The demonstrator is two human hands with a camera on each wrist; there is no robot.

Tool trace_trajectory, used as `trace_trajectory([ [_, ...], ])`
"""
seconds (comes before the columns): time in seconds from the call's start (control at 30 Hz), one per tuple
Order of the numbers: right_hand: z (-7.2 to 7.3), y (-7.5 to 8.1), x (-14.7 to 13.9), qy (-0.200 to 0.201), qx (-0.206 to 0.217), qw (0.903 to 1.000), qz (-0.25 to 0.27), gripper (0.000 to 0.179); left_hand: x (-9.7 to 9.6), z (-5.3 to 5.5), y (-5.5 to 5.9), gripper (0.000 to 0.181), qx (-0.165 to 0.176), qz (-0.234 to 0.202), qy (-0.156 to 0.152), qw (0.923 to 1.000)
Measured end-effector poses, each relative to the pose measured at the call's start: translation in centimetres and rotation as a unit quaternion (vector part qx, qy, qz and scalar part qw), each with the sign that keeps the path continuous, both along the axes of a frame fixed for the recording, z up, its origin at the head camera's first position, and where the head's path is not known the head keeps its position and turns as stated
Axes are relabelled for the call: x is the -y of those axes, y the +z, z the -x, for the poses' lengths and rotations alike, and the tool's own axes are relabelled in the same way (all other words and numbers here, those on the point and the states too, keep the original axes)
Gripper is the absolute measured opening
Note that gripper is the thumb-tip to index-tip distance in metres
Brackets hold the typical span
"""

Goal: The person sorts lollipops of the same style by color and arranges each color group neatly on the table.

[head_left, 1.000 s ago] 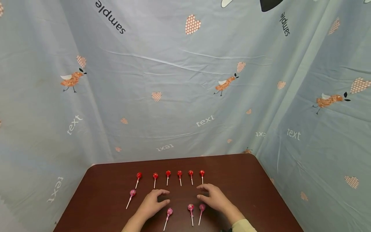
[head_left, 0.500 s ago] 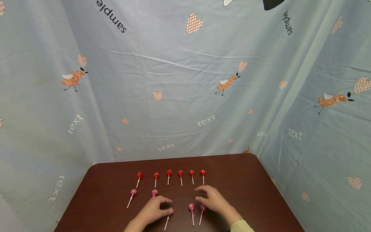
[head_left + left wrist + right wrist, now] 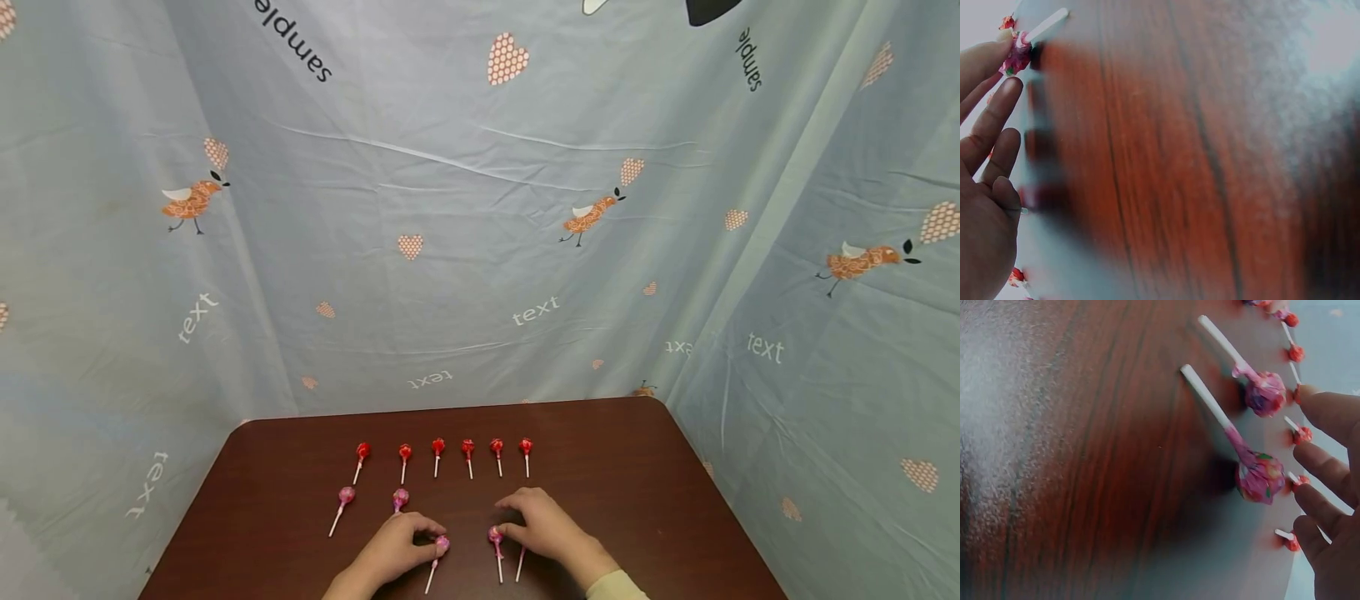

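In the head view my left hand (image 3: 393,550) pinches the head of a pink-wrapped lollipop (image 3: 442,545) between thumb and forefinger; its white stick points toward me. The left wrist view shows that pink lollipop (image 3: 1016,57) at the fingertips, the other fingers loosely bent. My right hand (image 3: 546,527) hovers over two more pink lollipops, its fingers spread and gently bent. One pink lollipop (image 3: 496,535) lies beside the thumb; the head of the other lollipop (image 3: 521,563) is hidden under the hand. Both heads, including the nearer pink lollipop (image 3: 1261,479), appear apart from the fingers in the right wrist view.
A row of several red lollipops (image 3: 438,447) lies across the back of the dark brown table (image 3: 600,450). Two pink lollipops, one far left (image 3: 346,495) and one behind my left hand (image 3: 401,498), lie in front of it. A patterned light-blue curtain (image 3: 450,333) surrounds the table.
My left hand has moved toward me and pinched a pink lollipop, uncovering another pink one behind it. My right hand has shifted left and toward me, over the pink lollipops.
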State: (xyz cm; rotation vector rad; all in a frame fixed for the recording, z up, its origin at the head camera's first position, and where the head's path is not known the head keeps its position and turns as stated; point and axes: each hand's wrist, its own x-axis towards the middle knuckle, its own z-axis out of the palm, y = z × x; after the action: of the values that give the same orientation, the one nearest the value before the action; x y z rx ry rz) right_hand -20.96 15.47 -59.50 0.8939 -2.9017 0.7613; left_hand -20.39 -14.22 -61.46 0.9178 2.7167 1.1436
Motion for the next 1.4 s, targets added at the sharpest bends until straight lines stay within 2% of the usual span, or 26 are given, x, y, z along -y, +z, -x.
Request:
trace_trajectory([
  [0.23, -0.6, -0.1, 0.9, 0.0, -0.014, 0.9986, -0.051, 0.029, -0.1, -0.1, 0.0, 0.016, 0.013, -0.012, -0.002, 0.9998],
  [0.4, -0.7, -0.4, 1.3, 0.015, -0.032, 0.9977, -0.058, 0.018, -0.1, 0.0, -0.4, 0.012, 0.009, -0.013, -0.001, 0.9999],
  [0.57, -0.8, -0.6, 1.4, 0.016, -0.027, 0.9977, -0.06, 0.014, -0.1, 0.1, -0.7, 0.01, 0.01, -0.015, 0.007, 0.9998],
  [0.8, -0.8, -0.5, 1.4, 0.015, -0.021, 0.9977, -0.063, 0.015, -0.3, 0.5, 0.0, 0.011, 0.028, -0.021, 0.028, 0.999],
  [0.93, -0.7, -0.7, 1.5, 0.013, -0.024, 0.9979, -0.059, 0.015, -0.4, 1.3, 0.8, 0.012, 0.022, -0.015, 0.044, 0.9987],
  [1.17, -0.5, -1.1, 1.5, 0.008, -0.026, 0.9982, -0.054, 0.016, -0.6, 3.5, 1.5, 0.014, -0.004, -0.009, 0.066, 0.9978],
  [1.27, -0.5, -1.1, 1.5, 0.006, -0.026, 0.9982, -0.054, 0.018, -0.6, 4.4, 1.6, 0.013, -0.003, 0.006, 0.095, 0.9955],
  [1.4, -0.5, -1.1, 1.5, 0.003, -0.028, 0.998, -0.056, 0.018, -0.5, 5.5, 1.6, 0.012, 0.005, 0.035, 0.145, 0.9888],
])
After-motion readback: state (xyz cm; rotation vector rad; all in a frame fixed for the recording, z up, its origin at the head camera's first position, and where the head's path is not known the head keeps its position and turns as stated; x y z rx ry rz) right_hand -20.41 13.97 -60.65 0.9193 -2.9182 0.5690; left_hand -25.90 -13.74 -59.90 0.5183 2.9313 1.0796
